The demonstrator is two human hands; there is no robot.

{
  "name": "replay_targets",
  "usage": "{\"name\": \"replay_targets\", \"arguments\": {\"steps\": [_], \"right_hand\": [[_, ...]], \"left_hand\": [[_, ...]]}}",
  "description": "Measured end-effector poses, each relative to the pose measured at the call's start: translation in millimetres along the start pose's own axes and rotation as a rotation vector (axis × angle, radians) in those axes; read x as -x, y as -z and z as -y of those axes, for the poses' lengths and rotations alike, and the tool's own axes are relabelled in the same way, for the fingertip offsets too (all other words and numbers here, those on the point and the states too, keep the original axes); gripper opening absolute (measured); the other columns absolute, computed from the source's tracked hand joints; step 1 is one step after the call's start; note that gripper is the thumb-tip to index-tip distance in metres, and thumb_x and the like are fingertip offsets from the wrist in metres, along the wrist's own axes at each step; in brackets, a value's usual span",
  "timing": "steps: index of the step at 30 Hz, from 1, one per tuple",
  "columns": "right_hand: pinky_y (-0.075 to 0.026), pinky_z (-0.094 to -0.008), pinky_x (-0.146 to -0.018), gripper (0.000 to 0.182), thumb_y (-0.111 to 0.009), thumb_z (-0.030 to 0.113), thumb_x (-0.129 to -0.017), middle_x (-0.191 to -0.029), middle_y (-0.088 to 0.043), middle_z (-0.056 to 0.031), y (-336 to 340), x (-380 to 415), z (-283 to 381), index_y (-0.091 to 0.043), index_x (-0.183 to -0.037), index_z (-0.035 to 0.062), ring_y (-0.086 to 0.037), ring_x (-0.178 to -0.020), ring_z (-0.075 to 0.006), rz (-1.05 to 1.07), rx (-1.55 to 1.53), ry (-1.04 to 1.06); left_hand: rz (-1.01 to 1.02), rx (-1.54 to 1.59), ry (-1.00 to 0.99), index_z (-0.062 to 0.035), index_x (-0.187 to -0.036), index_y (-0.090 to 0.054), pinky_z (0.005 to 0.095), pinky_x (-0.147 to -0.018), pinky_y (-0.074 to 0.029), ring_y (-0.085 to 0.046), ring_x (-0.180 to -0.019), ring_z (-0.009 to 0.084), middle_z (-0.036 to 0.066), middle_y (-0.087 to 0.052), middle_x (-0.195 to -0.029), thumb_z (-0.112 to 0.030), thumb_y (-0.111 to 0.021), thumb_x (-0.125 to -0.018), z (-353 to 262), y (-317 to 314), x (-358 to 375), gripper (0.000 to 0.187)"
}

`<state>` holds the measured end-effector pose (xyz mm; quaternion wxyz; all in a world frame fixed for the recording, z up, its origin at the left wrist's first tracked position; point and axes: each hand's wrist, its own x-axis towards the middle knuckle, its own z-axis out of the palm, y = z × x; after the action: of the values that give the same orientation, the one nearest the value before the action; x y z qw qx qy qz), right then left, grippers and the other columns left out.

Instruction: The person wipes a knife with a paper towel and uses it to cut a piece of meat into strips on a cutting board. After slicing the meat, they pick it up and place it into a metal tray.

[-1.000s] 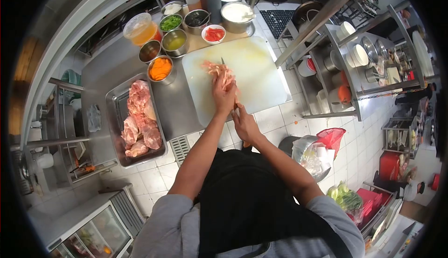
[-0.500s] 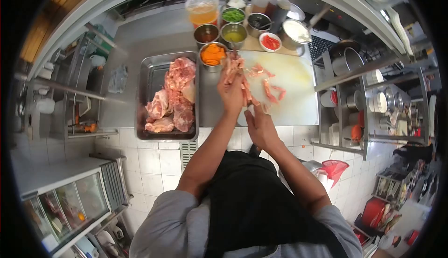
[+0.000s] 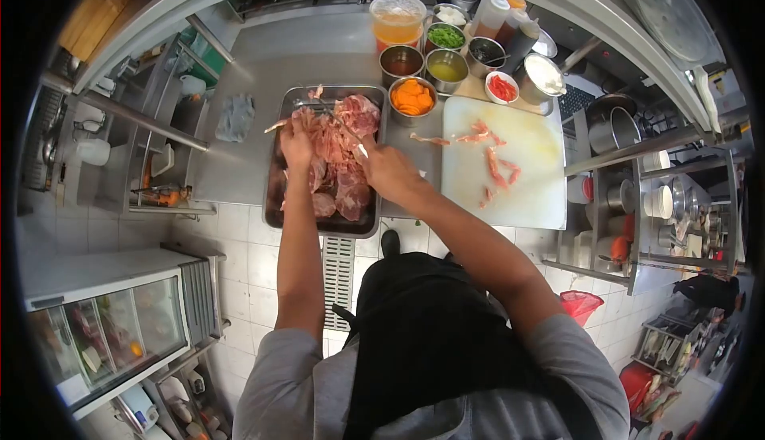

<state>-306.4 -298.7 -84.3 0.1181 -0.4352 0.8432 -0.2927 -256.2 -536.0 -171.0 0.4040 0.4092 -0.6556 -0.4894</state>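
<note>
Over the metal tray (image 3: 273,201) at centre left, my left hand (image 3: 297,147) closes around strips of raw meat (image 3: 327,139), and a pale end pokes out to its left. My right hand (image 3: 392,173) grips a knife (image 3: 362,151) by its white handle at the tray's right side, the blade pointing up and left across the meat. Larger chunks of raw meat (image 3: 351,199) lie in the tray below and above the strips. Fingertips of my left hand are partly hidden among the meat.
Right of the tray is a white cutting board (image 3: 526,121) with several meat strips (image 3: 496,168). Behind stand a bowl of orange slices (image 3: 413,97), sauce bowls (image 3: 446,67), a tub of orange liquid (image 3: 398,19) and squeeze bottles (image 3: 491,15). A crumpled plastic bag (image 3: 236,117) lies left.
Both hands have moved left from the cutting board to the tray, carrying the meat strips and the knife. Several strips remain on the board. The view has shifted too.
</note>
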Motion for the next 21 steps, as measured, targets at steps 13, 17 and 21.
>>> {"name": "replay_targets", "arguments": {"steps": [13,17,21], "right_hand": [[-0.056,-0.051,-0.071,0.033,-0.062,0.02,-0.091,-0.086,-0.07,-0.0213,95.2,55.4,-35.8,-0.056,-0.121,0.0064,-0.071,-0.08,-0.038,0.158,0.236,-0.022],[-0.052,-0.0524,-0.07,0.031,-0.065,0.021,-0.093,-0.08,-0.067,-0.0254,137.8,132.1,-94.3,-0.058,-0.119,0.0055,-0.066,-0.076,-0.0463,-0.055,-0.113,-0.31],[-0.049,-0.0526,-0.069,0.028,-0.066,0.019,-0.093,-0.079,-0.065,-0.0281,146.0,213.4,-134.7,-0.058,-0.114,0.0029,-0.065,-0.079,-0.0483,-0.163,-0.027,-0.537]], "left_hand": [[0.134,-0.051,-0.516,0.0028,-0.11,-0.067,0.0362,-0.084,-0.052,-0.065,-0.091,0.0238,0.014,-0.069,-0.102,-0.008,-0.058,-0.098,-76.3,7.4,58.1,0.019],[0.644,-0.097,-0.633,0.0014,-0.116,-0.066,0.0412,-0.092,-0.052,-0.066,-0.101,0.0337,0.016,-0.068,-0.11,-0.005,-0.064,-0.09,-71.6,-53.0,119.7,0.027],[0.743,-0.338,-0.83,-0.0034,-0.12,-0.066,0.0476,-0.096,-0.047,-0.058,-0.111,0.041,0.018,-0.065,-0.116,-0.004,-0.065,-0.087,-32.7,-135.9,151.2,0.033]]}}
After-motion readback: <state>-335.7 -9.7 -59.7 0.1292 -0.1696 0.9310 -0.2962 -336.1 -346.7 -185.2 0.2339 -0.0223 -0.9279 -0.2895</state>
